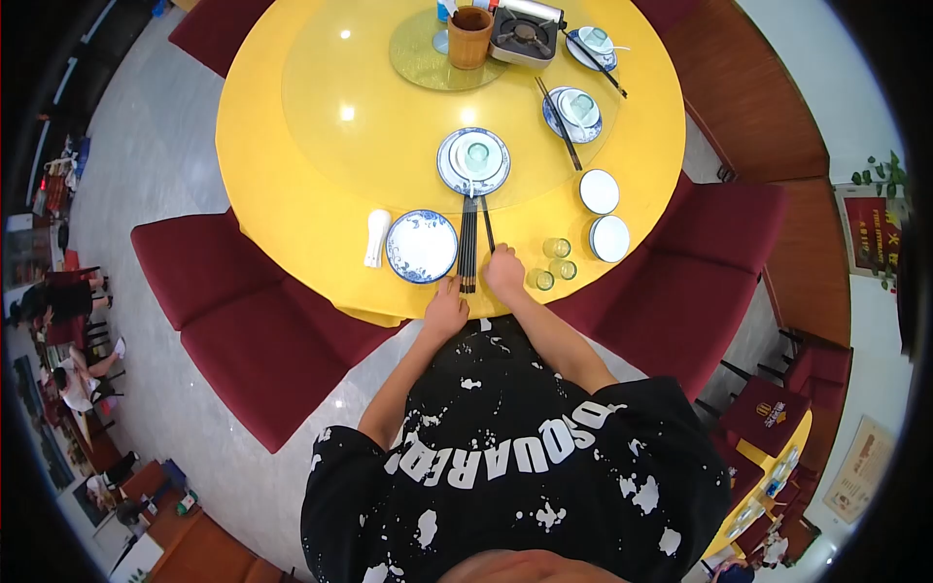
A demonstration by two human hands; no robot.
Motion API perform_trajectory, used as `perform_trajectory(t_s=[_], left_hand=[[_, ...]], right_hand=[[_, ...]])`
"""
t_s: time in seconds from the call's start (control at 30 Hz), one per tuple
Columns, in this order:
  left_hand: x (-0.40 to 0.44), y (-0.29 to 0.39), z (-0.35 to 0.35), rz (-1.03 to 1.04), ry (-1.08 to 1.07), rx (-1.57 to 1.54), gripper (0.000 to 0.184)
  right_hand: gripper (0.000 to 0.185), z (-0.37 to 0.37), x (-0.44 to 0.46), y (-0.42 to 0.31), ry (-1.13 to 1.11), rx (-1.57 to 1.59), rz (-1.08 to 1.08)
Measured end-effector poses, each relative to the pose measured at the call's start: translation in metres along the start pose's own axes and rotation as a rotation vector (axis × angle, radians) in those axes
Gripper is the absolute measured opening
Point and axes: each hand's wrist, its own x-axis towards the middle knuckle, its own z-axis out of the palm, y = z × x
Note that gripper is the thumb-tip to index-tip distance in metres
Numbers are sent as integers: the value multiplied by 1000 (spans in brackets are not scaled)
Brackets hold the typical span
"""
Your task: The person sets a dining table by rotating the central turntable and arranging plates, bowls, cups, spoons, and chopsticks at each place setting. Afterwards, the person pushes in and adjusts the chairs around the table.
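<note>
Head view | sorting apparently being done | chopstick bundle [468, 243] laid beside patterned plate [422, 247] | outlying chopstick [488, 223] apparently pinched by right hand [504, 275]; left hand [447, 308] near bundle's lower ends, grip cannot be told | next, steady alignment seems called for

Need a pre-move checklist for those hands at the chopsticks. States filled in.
1. Right hand on the chopstick beside the bundle: ok; single or pair, cannot tell.
2. Left hand at the near end of the chopstick bundle: ok; grip, cannot tell.
3. Small glasses apart from right forearm: ok, but close.
4. Spoons apart from left hand: ok.
5. Stove off: cannot tell; no flame visible.
</note>
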Motion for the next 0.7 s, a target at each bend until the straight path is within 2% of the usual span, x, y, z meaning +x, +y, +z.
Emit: perform_trajectory(t_s=[0.27, 0.57, 0.7], left_hand=[[-8, 1, -8, 10, 125, -163, 36], [-11, -10, 6, 109, 147, -90, 30], [-7, 0, -6, 87, 143, -166, 27]], right_hand=[[32, -1, -35, 13, 54, -36, -51], [30, 38, -41, 34, 141, -180, -115], [30, 9, -52, 28, 20, 20, -23]])
